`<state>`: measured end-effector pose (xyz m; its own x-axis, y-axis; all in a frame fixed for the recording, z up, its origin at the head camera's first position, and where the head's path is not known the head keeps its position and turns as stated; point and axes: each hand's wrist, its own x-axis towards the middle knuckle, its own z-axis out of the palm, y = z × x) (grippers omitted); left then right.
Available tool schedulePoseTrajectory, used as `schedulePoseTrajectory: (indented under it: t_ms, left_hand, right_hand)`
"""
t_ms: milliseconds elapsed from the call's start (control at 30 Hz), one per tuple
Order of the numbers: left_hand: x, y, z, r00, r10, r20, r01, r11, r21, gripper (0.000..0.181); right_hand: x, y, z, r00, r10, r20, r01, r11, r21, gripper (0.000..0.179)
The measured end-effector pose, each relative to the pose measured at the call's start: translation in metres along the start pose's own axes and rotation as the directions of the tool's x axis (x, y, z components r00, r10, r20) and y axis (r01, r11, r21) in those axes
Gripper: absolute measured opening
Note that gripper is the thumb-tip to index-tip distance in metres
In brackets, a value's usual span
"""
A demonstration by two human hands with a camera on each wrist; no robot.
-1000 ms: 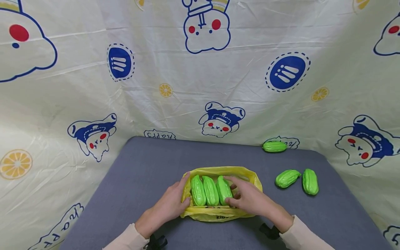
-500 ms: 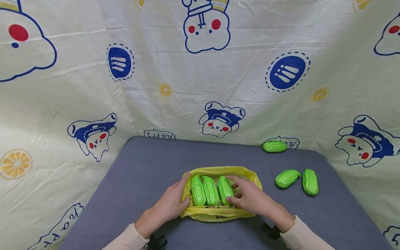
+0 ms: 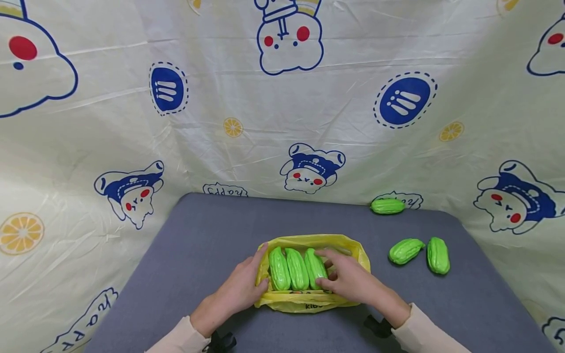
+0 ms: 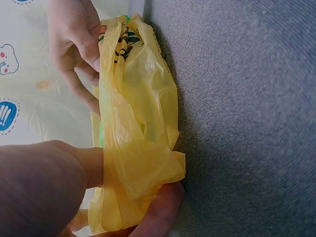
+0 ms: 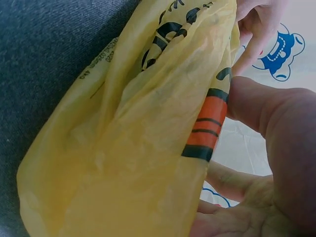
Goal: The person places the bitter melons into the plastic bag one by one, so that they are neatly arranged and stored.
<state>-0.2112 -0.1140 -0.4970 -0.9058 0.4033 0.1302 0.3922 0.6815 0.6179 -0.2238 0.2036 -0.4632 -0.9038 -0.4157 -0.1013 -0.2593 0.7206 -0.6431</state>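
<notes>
A yellow plastic bag lies with its mouth spread at the middle of the table. Inside it, three bright green ribbed gourds sit side by side: a left gourd, a middle gourd and a right gourd. My left hand grips the bag's left side, with the thumb over the rim and a finger beneath in the left wrist view. Reaching into the mouth, my right hand holds the right gourd between thumb and fingers. The bag's printed wall hides those fingertips in the right wrist view.
To the right on the grey table lie two more gourds close together, a tilted gourd and an upright-lying gourd. Another gourd rests at the far edge, near the printed curtain behind the table.
The right gourd shifted slightly right, then back left toward the middle gourd, with my right hand moving along. My left hand and the bag stay about where they were.
</notes>
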Motion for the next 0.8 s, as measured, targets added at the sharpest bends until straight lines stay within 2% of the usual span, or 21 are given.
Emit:
schedulePoseTrajectory:
  t_ms: [367,800]
  left_hand:
    - [0.000,0.001,-0.002,1.000,0.001,-0.002,-0.001,1.000,-0.004,0.091]
    - [0.000,0.001,-0.002,1.000,0.008,-0.005,-0.008,1.000,0.002,0.091]
  right_hand:
    - [-0.001,0.003,-0.001,1.000,0.019,0.001,-0.019,1.000,0.011,0.078]
    - [-0.006,0.007,-0.015,0.997,0.053,-0.063,-0.051,0.998,0.024,0.073]
